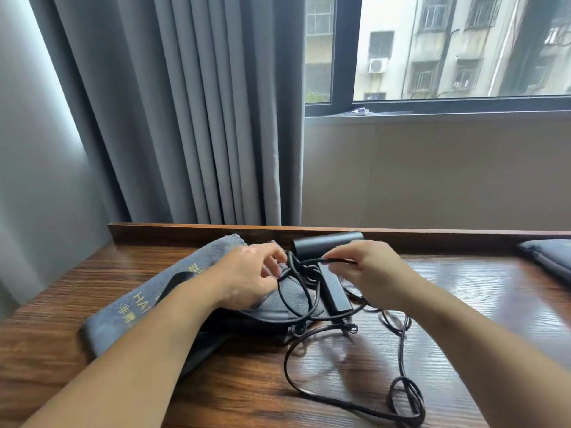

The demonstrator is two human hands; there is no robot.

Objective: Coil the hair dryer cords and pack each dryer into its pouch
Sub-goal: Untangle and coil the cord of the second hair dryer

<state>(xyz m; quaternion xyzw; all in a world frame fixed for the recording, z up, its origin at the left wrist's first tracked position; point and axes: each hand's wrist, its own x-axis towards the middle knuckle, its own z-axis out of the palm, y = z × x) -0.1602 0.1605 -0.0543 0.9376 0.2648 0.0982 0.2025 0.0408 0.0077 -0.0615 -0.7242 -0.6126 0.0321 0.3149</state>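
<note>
A black hair dryer (pixel 332 273) lies on the wooden table (pixel 247 390), its barrel toward the back rail and its handle pointing at me. Its black cord (pixel 309 393) trails in loose loops over the table to the front right. My left hand (pixel 247 276) holds several loops of cord beside the dryer, over a grey pouch (pixel 139 304) with gold lettering. My right hand (pixel 367 273) pinches a stretch of cord just right of the handle. Part of the pouch lies hidden under my left forearm.
A second dark pouch (pixel 547 257) sits at the table's right edge. A raised wooden rail (pixel 185 231) runs along the back of the table. Grey curtains (pixel 185 118) hang behind, with a window (pixel 448 50) to the right.
</note>
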